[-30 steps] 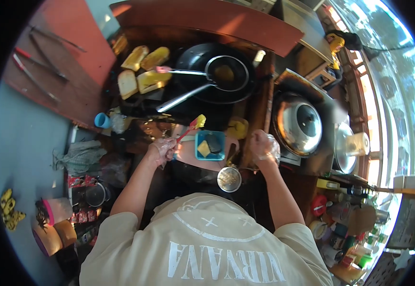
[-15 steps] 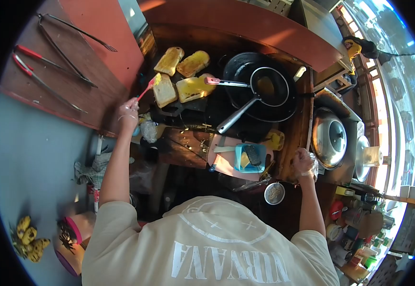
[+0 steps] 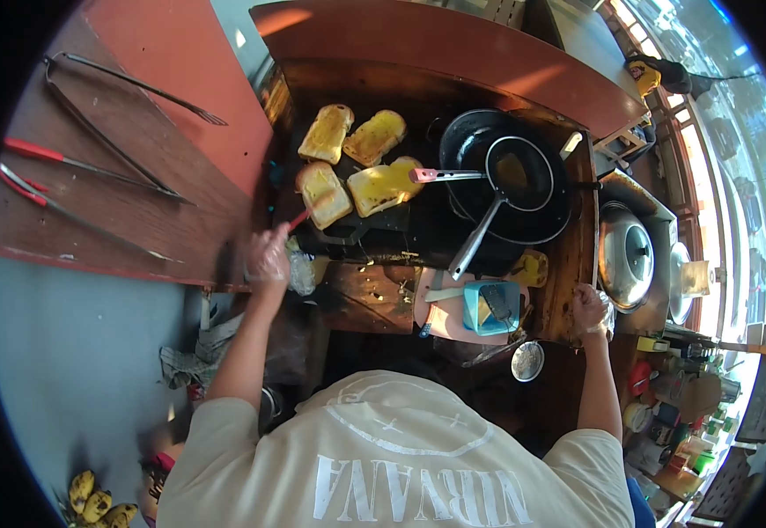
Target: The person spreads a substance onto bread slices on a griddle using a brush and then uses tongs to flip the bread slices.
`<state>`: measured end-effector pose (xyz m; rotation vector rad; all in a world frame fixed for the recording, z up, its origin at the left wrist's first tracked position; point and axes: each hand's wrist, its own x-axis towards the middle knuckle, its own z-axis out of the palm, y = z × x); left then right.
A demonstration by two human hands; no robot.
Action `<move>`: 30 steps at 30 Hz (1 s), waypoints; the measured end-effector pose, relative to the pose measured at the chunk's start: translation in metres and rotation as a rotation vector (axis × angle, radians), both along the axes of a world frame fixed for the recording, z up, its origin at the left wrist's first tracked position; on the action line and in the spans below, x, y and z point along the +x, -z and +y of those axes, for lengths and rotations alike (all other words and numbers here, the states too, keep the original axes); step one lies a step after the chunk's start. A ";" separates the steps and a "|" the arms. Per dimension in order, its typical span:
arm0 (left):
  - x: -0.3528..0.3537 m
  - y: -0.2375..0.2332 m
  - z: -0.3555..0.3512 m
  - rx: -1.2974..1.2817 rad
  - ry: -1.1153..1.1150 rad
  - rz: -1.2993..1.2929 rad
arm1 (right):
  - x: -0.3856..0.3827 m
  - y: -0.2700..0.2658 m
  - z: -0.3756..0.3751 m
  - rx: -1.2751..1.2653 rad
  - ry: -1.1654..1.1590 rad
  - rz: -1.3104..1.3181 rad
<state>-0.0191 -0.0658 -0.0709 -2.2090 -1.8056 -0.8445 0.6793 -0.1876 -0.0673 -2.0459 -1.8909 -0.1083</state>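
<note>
Likely coating bread (image 3: 325,190), stove's (image 3: 425,231) left edge
Left hand (image 3: 268,255) clasps red spatula (image 3: 298,220), needing light strokes; right hand (image 3: 591,308) curled, grip unclear.

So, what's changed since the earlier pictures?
The left hand carried the red spreader from beside the blue container, forward and left, to the near-left bread slice, whose top now looks yellower. The grip holds. The right hand stays by the wooden edge; the large black pan hasn't moved.
</note>
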 end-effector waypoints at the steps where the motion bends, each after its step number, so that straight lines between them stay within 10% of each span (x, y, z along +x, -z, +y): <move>1: 0.003 0.000 -0.009 -0.020 0.046 0.002 | -0.009 -0.012 0.000 -0.018 -0.002 -0.053; 30: -0.002 -0.019 0.033 0.136 0.025 0.165 | -0.014 -0.012 -0.001 -0.161 0.151 0.051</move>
